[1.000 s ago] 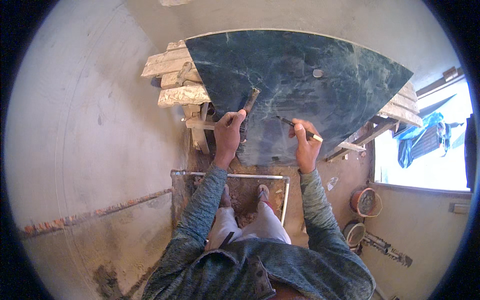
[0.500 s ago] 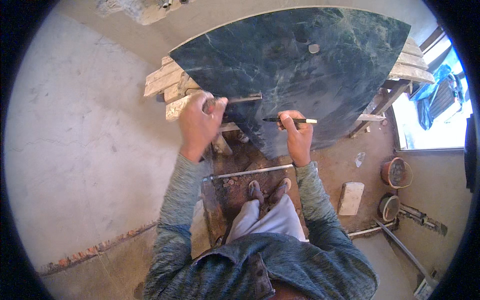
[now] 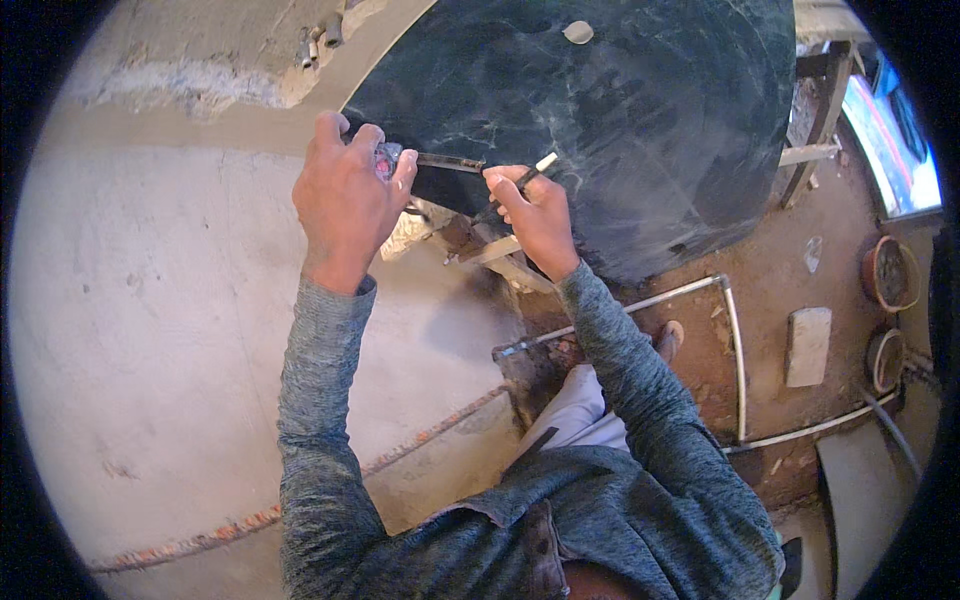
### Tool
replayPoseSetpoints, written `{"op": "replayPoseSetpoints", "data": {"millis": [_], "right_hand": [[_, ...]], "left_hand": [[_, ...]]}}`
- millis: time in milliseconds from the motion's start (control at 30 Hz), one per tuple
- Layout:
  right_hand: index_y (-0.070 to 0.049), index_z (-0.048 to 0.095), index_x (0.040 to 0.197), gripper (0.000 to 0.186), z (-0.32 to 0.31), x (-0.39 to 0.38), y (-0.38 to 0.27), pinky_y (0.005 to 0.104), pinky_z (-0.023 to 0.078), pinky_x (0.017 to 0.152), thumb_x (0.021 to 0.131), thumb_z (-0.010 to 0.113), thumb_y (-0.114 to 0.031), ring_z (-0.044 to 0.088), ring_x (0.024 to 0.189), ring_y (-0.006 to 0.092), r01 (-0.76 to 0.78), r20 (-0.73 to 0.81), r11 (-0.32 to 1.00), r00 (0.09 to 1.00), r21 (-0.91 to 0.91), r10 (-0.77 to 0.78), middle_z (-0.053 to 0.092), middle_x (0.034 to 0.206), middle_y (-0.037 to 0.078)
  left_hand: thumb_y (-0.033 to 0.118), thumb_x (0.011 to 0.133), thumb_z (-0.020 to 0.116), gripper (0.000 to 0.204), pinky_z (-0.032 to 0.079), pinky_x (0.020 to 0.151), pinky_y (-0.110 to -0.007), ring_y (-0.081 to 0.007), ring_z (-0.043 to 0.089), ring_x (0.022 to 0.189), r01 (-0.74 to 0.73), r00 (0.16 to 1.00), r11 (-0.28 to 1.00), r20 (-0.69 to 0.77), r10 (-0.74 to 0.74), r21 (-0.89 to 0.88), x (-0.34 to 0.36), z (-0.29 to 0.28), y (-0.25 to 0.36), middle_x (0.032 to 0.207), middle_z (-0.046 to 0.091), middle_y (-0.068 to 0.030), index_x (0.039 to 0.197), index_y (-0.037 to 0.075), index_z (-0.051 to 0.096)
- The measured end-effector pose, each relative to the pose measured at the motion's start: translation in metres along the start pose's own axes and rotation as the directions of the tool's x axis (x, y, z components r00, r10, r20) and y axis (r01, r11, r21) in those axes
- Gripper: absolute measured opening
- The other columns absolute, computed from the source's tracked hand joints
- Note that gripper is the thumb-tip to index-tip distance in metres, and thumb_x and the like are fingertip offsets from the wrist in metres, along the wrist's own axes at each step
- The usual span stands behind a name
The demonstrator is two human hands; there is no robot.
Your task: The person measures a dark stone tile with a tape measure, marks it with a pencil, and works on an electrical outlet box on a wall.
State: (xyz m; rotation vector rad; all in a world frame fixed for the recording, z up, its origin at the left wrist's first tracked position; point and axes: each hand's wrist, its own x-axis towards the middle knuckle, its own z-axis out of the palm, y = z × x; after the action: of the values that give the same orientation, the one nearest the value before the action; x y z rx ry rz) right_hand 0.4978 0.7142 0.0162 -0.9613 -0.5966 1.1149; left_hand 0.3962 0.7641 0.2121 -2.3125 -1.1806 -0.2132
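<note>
A dark green, veined stone slab (image 3: 660, 110) with a small hole (image 3: 577, 33) lies in front of me. At its left edge my left hand (image 3: 345, 205) is closed around a tape measure (image 3: 386, 160), whose case shows partly red between the fingers. The narrow tape blade (image 3: 448, 161) runs out to the right, low over the slab. At the blade's far end my right hand (image 3: 540, 225) pinches a dark marker (image 3: 546, 161) with a white end, held at a slant. The right fingertips are close to the blade; whether they touch it I cannot tell.
Wooden supports (image 3: 830, 110) stand under the slab. A pale wall (image 3: 170, 340) rises on the left, with short pipe stubs (image 3: 325, 35) above. White pipe (image 3: 740, 360), a pale block (image 3: 808, 347) and a bucket (image 3: 890, 275) are on the floor at the right.
My view and body have shifted left along the slab. Both hands have moved to the slab's left edge, and the right hand with the marker has come up to the tape blade's end.
</note>
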Motion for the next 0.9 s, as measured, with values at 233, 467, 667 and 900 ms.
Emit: {"op": "replayPoseSetpoints", "data": {"millis": [233,467,667,900], "right_hand": [[0.002,0.073,0.098,0.030,0.032,0.018,0.008,0.0262,0.045,0.058,0.092,0.070,-0.027,0.057,0.064,0.0064,0.114,-0.182,0.990,0.978,0.082,-0.097,0.065,0.070,0.000],[-0.001,0.075,0.092,0.026,0.048,0.017,0.010,0.0274,0.043,0.051,0.090,0.071,-0.026,0.056,0.055,0.0074,0.082,-0.275,0.988,0.960,0.128,-0.044,0.065,0.065,0.001],[-0.001,0.076,0.090,0.025,0.059,0.021,0.016,0.0270,0.043,0.049,0.090,0.071,-0.026,0.055,0.052,0.0075,0.134,-0.358,0.977,0.932,0.169,-0.066,0.065,0.064,0.002],[-0.001,0.076,0.091,0.026,0.060,0.020,0.014,0.0262,0.044,0.049,0.090,0.072,-0.026,0.057,0.054,0.0070,0.146,-0.360,0.968,0.931,0.205,-0.064,0.064,0.064,0.001]], "left_hand": [[0.032,0.075,0.080,0.032,0.055,0.071,-0.045,-0.0327,0.062,0.097,-0.047,0.999,0.993,0.030,0.044,0.108,0.023,-0.006,0.010,0.116,0.053,-0.0151,0.093,0.007,0.069],[0.033,0.075,0.080,0.035,0.055,0.073,-0.045,-0.0317,0.062,0.098,-0.106,0.994,0.980,0.037,0.101,0.171,0.027,0.000,0.005,0.110,0.057,-0.0134,0.098,0.008,0.071],[0.031,0.074,0.080,0.036,0.054,0.074,-0.044,-0.0311,0.061,0.097,-0.169,0.985,0.968,0.020,0.169,0.186,0.031,-0.001,0.006,0.103,0.060,-0.0105,0.101,0.009,0.069],[0.029,0.073,0.081,0.036,0.053,0.075,-0.044,-0.0304,0.061,0.096,-0.194,0.978,0.965,-0.048,0.205,0.177,0.031,0.005,0.004,0.102,0.061,-0.0096,0.099,0.010,0.065]]}}
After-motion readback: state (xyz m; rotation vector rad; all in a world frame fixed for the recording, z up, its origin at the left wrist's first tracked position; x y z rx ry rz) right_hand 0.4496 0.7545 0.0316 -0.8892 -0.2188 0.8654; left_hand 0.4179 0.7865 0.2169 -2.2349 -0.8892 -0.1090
